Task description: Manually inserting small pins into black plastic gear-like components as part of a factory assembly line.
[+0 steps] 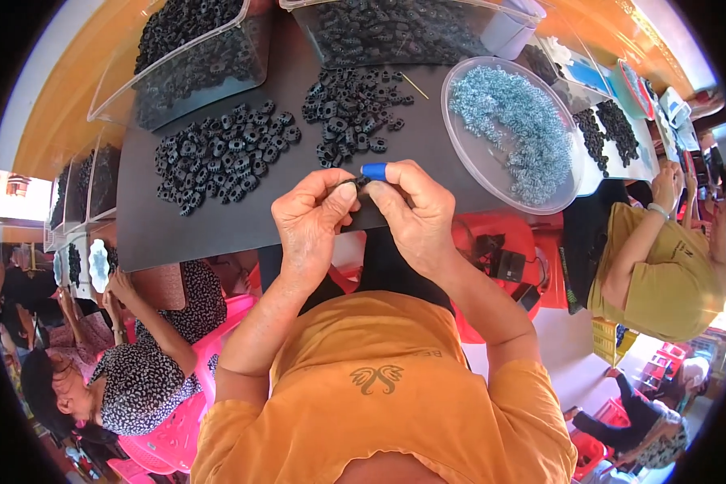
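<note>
Over the near edge of the dark table (242, 234), my left hand (313, 211) and my right hand (415, 211) meet fingertip to fingertip. Both are closed in a pinch on one small black plastic piece (361, 182), mostly covered by the fingers. A blue cover (373, 171) wraps the tip of my right index finger. Just beyond the hands lies a pile of small black plastic pieces (343, 113). A wider pile of similar pieces (218, 157) spreads to the left. On the right, a shallow round clear tray (470, 143) holds many small silvery-blue coil springs (532, 161).
Two clear bins of black pieces stand at the back, one left (254, 60) and one in the middle (387, 60). A thin yellowish stick (415, 86) lies near the springs. Co-workers sit at left (149, 379) and right (653, 274). A red stool (476, 234) is below the table.
</note>
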Demonstrator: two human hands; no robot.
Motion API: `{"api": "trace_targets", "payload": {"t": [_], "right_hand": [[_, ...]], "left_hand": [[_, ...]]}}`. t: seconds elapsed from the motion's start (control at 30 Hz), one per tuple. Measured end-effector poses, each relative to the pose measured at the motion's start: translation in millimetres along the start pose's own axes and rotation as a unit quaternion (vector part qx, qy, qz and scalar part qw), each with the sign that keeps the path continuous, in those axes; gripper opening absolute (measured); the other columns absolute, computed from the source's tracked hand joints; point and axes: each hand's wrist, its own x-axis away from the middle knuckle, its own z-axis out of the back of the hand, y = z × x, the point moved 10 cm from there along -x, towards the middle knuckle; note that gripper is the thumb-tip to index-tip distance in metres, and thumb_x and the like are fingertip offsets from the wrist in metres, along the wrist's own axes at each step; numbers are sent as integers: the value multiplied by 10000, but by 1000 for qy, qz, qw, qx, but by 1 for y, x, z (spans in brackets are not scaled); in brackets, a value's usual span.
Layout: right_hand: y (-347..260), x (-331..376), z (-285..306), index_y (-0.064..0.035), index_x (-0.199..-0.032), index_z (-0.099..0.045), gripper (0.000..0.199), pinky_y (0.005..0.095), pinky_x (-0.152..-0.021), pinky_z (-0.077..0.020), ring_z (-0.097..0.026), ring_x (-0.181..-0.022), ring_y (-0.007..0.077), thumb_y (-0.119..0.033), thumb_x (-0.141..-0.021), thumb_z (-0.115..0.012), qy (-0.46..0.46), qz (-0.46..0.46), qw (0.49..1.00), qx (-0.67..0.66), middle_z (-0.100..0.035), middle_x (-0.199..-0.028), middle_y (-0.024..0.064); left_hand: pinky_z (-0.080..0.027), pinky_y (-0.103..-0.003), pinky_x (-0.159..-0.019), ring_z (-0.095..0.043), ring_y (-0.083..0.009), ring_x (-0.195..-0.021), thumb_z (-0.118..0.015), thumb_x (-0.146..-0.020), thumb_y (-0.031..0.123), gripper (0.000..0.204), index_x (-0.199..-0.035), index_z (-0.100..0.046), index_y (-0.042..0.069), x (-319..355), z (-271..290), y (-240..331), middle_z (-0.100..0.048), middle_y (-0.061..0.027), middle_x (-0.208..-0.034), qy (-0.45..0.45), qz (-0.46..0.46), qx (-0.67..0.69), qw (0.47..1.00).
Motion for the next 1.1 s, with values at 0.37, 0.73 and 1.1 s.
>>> {"api": "trace_targets", "payload": {"t": [0.37, 0.73, 1.1], "right_hand": [[29, 15, 26, 19, -1059, -604, 168, 218, -748, -465, -589, -841, 93, 46, -902, -548, 5, -85, 996, 8, -603, -917, 51], [35, 14, 35, 15, -992, -622, 141, 226, -683, -486, -602, -756, 98, 53, -860, -589, 62, -152, 980, -113, -655, -853, 51], [43, 7, 40, 2, -983, -633, 119, 194, -580, -437, -547, -663, 50, -23, -875, -592, 83, -181, 967, -159, -671, -822, 50]], "left_hand": [[-483, -402, -607, -603, -306, -687, -630, -721, 68, 43, -742, -596, 49, -12, -67, 41, -561, -120, -679, -221, -310, -601, 703], [-503, -322, -536, -613, -228, -645, -623, -651, 114, 107, -668, -630, 9, 12, -106, 26, -609, -120, -670, -262, -402, -655, 584], [-330, -265, -412, -431, -172, -580, -612, -599, 90, 110, -640, -572, -4, 37, -104, 21, -418, -58, -623, -176, -530, -658, 504]]}}
